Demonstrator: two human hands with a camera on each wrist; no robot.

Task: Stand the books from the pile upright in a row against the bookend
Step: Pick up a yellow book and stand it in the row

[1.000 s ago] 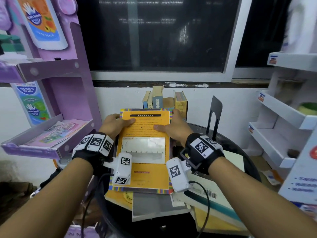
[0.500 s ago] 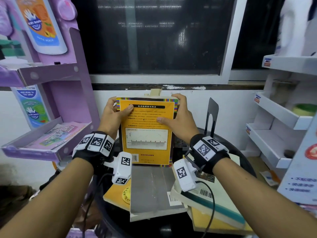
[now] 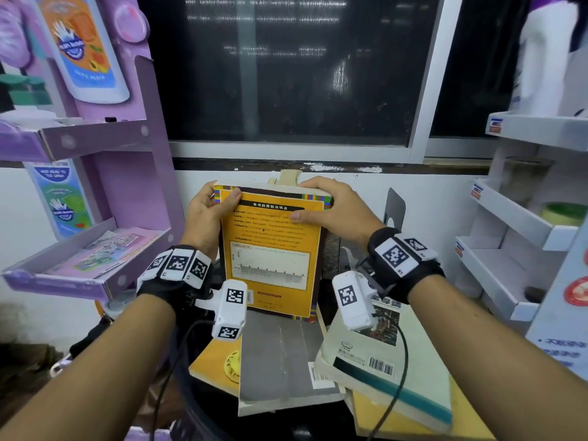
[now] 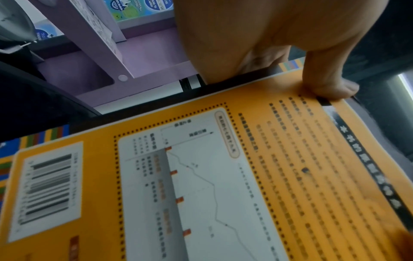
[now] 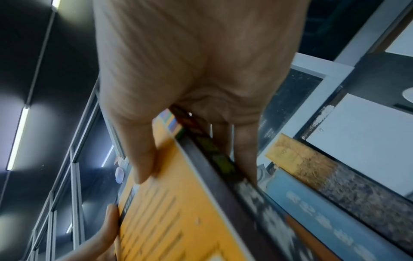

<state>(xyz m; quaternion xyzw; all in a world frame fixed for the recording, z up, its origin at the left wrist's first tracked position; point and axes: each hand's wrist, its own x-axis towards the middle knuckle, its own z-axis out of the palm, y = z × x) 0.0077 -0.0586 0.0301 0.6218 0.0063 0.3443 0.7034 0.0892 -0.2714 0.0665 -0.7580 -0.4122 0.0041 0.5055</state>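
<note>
Between the two hands, an orange book [image 3: 270, 246] stands nearly upright with its back cover toward the person, its lower edge resting at the far end of a grey book [image 3: 280, 361] that lies flat on the pile. The left hand [image 3: 206, 214] grips the upper left corner: its thumb [image 4: 328, 84] lies flat on the orange cover just beside the black title bar, while the remaining fingers curl behind the book, out of sight. The right hand [image 3: 334, 205] grips the upper right corner, thumb [image 5: 140, 159] pressed on the cover and fingers [image 5: 245, 151] wrapped over the dark spine edge to the far side. Just beyond those right fingers, the wrist view shows a blue book [image 5: 324, 211] and a speckled brown one [image 5: 335, 174] close behind the orange book; whether they touch it cannot be told. Above the fingertips of both hands a tan book top [image 3: 289, 177] pokes up behind the orange book. To the right of the right hand, apart from it, stands the black bookend [image 3: 394, 208]. Below the right wrist lies a pale book with a teal stripe [image 3: 391, 377], and below the left wrist a yellow book [image 3: 213, 361] sits partly under the grey one.
</note>
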